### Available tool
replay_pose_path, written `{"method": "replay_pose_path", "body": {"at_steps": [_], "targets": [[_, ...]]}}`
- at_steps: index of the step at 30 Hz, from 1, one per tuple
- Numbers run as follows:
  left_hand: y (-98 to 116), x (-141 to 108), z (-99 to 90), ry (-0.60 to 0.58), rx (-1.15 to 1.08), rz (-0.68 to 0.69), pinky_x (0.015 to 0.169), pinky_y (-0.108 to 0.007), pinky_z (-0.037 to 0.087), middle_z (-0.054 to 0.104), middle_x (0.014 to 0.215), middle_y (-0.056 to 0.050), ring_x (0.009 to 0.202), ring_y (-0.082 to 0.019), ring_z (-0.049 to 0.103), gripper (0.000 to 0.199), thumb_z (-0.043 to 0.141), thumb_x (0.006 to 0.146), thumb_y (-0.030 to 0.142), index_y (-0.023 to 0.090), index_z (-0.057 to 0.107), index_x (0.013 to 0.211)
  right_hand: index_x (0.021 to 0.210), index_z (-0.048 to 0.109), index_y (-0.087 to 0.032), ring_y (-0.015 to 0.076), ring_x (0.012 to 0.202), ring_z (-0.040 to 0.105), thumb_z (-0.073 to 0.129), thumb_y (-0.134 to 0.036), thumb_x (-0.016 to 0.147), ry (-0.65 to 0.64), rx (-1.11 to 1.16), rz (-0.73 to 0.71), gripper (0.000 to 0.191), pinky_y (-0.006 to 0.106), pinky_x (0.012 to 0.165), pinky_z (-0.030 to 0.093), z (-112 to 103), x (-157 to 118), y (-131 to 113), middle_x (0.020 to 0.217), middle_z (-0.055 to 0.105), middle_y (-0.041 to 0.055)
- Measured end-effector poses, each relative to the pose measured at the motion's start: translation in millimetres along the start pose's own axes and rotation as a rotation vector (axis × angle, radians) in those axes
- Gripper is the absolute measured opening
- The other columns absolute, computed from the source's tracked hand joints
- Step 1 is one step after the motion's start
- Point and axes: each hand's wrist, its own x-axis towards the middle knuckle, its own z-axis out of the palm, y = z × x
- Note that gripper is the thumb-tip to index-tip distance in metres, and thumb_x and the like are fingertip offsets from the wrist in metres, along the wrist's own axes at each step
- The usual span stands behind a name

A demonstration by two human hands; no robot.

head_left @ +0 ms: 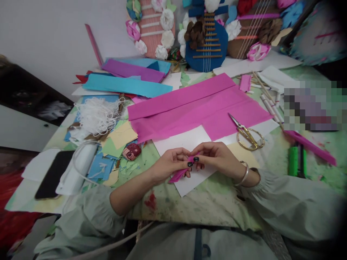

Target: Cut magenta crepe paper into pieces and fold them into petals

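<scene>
Both hands meet over a white sheet (187,184) near the table's front, pinching one narrow strip of magenta paper (177,176). My left hand (173,161) is closed on the strip, its thumb pressed against it, while the strip's loose end hangs down to the left. My right hand (213,157) pinches the upper end between thumb and fingers, touching the left fingertips. Part of the strip is hidden by the fingers. Beyond the hands lies a large magenta paper sheet (189,112), folded along its far side. Gold-handled scissors (248,135) rest on its right part, blades slightly apart.
At left are a heap of white string (99,115), paper scraps (123,133), a black phone (54,175) and a white power strip (76,169). A green cutter-like tool (297,161) and a magenta strip (311,147) lie right. Flower-decorated paper instruments (207,43) stand behind.
</scene>
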Motion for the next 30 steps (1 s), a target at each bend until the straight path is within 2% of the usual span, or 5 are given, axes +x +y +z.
{"method": "replay_pose_path", "body": {"at_steps": [6, 10, 15, 26, 30], "targets": [[4.3, -1.9, -3.8, -0.042, -0.012, -0.056, 0.051, -0.022, 0.051, 0.068, 0.070, -0.007, 0.059, -0.017, 0.067, 0.032, 0.072, 0.075, 0.031, 0.011, 0.055, 0.093, 0.091, 0.063, -0.016, 0.0101, 0.054, 0.056, 0.067, -0.032, 0.076, 0.130, -0.049, -0.101, 0.023, 0.024, 0.054, 0.047, -9.7, 1.8, 2.4, 0.064, 0.062, -0.0007], [6.7, -3.9, -6.3, -0.017, -0.022, -0.112, 0.056, -0.023, 0.055, 0.071, 0.077, -0.011, 0.063, -0.018, 0.069, 0.031, 0.076, 0.071, 0.028, 0.009, 0.059, 0.088, 0.107, 0.057, -0.018, 0.0096, 0.056, 0.052, 0.061, -0.029, 0.082, 0.179, -0.089, -0.209, 0.027, 0.024, 0.054, 0.043, -18.6, 1.4, 1.7, 0.067, 0.057, -0.0019], [5.2, -4.7, -3.7, 0.050, -0.018, -0.159, 0.048, -0.021, 0.054, 0.071, 0.070, -0.011, 0.058, -0.020, 0.070, 0.029, 0.079, 0.067, 0.026, 0.009, 0.059, 0.080, 0.108, 0.053, -0.019, 0.0102, 0.056, 0.049, 0.061, -0.030, 0.082, 0.233, -0.094, -0.214, 0.029, 0.024, 0.053, 0.041, -19.7, 1.1, 0.1, 0.065, 0.056, -0.0025], [8.1, -5.6, 0.1, 0.104, 0.119, -0.128, 0.036, -0.021, 0.051, 0.067, 0.053, -0.006, 0.042, -0.019, 0.064, 0.031, 0.080, 0.062, 0.029, 0.011, 0.056, 0.068, 0.110, 0.049, -0.020, 0.0110, 0.057, 0.050, 0.061, -0.026, 0.082, 0.290, -0.105, -0.275, 0.032, 0.025, 0.055, 0.040, -18.7, 1.8, 1.6, 0.063, 0.054, -0.0038], [6.5, -5.8, 2.7, 0.106, 0.154, -0.130, 0.047, -0.023, 0.055, 0.069, 0.061, -0.007, 0.054, -0.020, 0.068, 0.033, 0.083, 0.056, 0.025, 0.010, 0.060, 0.074, 0.114, 0.048, -0.022, 0.0122, 0.060, 0.052, 0.058, -0.023, 0.083, 0.262, -0.096, -0.305, 0.032, 0.026, 0.056, 0.041, -16.5, 0.1, 3.6, 0.066, 0.056, -0.0030]]}}
